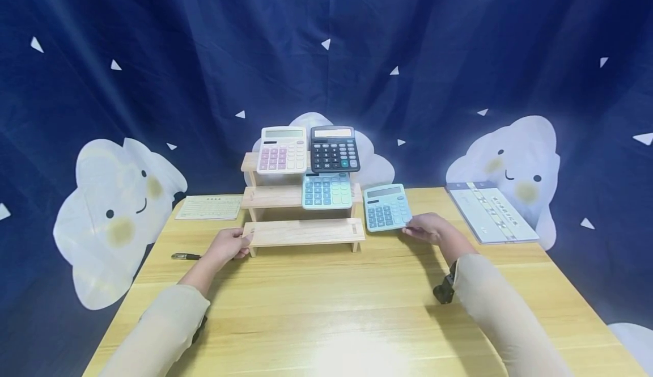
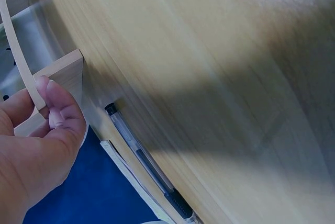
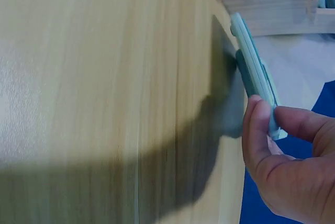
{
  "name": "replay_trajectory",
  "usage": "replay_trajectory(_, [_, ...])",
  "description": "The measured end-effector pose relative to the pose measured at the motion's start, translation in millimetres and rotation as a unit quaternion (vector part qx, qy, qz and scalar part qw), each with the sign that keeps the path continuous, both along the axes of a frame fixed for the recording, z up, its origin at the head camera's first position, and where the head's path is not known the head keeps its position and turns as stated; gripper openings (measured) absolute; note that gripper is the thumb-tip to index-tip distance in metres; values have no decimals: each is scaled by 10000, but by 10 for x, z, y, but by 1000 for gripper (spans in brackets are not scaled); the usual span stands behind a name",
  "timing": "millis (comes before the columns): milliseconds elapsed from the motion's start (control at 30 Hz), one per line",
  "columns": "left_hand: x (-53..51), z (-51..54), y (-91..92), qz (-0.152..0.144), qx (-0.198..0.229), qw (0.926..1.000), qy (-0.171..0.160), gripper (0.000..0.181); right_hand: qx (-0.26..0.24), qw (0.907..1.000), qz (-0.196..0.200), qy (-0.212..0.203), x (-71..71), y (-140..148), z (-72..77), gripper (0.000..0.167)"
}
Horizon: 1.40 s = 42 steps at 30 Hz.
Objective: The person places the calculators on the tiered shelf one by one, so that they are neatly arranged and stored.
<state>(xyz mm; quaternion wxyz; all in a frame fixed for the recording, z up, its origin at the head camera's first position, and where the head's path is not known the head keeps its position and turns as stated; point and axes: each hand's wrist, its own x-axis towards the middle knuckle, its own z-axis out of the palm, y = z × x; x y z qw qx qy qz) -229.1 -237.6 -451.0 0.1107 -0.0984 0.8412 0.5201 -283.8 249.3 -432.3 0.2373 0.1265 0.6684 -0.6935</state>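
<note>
My left hand (image 1: 228,246) pinches the left end of the bottom shelf on a three-tier wooden stand (image 1: 306,232). In the left wrist view, thumb and fingers are curled round the board's edge. My right hand (image 1: 427,228) pinches the lower right corner of a light blue-green calculator (image 1: 386,208), right of the stand. In the right wrist view this calculator (image 3: 257,67) is edge-on, tilted over the table. A white calculator with pink keys (image 1: 282,151) and a black calculator (image 1: 334,151) rest on the top tier. Another light blue calculator (image 1: 327,191) rests on the middle tier.
A pen (image 1: 186,257) lies left of my left hand, and a printed paper pad (image 1: 210,207) lies behind it. A grey-white booklet (image 1: 492,212) sits at the table's right back. A dark blue curtain (image 1: 326,82) with clouds hangs behind the table.
</note>
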Motion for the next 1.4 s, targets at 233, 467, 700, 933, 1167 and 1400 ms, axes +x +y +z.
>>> replay_trajectory(233, [2,-37,6,24,22,10000,-64,46,-548,9983,-161,-85,40,35,58,18])
replay_trajectory(467, [5,-26,5,0,-2,10000,-58,47,-1078,9939,-205,-103,96,100,189,13])
replay_trajectory(700, [-5,-21,9,11,-23,10000,-8,48,-1444,9893,-210,21,121,157,396,13])
replay_trajectory(933, [-10,-10,10,-19,9,10000,-35,48,-1745,9845,-182,66,186,165,584,23])
replay_trajectory(1167, [0,10,12,-33,8,10000,-75,48,-1809,9834,-110,56,264,157,660,21])
replay_trajectory(1400, [-6,4,1,-69,-64,9999,-35,48,-1855,9826,-35,-18,374,95,690,21])
